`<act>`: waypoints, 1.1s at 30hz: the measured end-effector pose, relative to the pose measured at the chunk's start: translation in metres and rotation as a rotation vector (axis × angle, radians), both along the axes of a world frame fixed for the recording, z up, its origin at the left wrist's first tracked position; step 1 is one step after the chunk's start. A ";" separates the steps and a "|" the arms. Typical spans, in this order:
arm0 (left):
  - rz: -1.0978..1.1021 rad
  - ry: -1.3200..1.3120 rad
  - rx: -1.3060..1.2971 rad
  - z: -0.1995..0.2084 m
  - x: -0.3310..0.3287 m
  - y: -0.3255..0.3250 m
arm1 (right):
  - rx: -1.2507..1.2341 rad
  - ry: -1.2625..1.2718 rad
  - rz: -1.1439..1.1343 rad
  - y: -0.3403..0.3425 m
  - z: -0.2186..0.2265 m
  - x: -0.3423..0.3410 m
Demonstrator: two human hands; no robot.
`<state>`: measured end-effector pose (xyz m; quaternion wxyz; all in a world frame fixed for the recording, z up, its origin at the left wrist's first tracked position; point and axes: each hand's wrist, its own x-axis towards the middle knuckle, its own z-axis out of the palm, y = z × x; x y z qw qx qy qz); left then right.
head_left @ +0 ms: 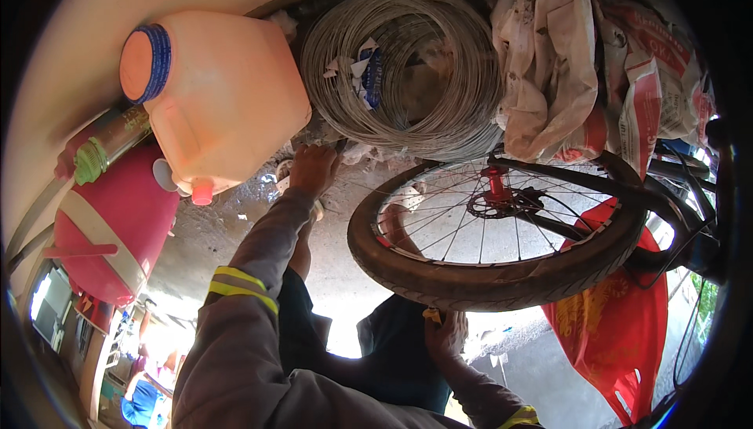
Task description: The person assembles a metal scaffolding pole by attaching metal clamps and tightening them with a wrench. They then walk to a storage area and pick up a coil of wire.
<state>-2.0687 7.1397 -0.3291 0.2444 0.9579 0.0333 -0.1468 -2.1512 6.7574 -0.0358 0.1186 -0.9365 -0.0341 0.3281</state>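
My left hand (pixel 314 169) reaches out below the coil of grey wire (pixel 325 107), its fingers curled. A small dark bit shows at its fingertips, too unclear to name. Close under the near edge of a bicycle wheel's black tyre (pixel 471 292), my right hand (pixel 447 336) is closed on a small yellow object (pixel 432 315), mostly hidden by the fingers. The wheel has a red hub (pixel 496 184) and a dark brake disc, and is joined to a black frame (pixel 667 201) at the right. Through the spokes, part of my leg shows.
A large orange plastic jug (pixel 235 84) with a blue lid is at the upper left, above a pink container (pixel 118 225). Crumpled sacks (pixel 549 68) lie at the upper right. A red plastic bag (pixel 608 335) hangs below the wheel. Another person (pixel 145 390) appears far lower left.
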 end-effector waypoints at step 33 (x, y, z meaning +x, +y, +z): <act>-0.484 -0.021 0.226 -0.057 0.121 0.004 | 0.009 -0.024 -0.020 -0.006 -0.005 -0.014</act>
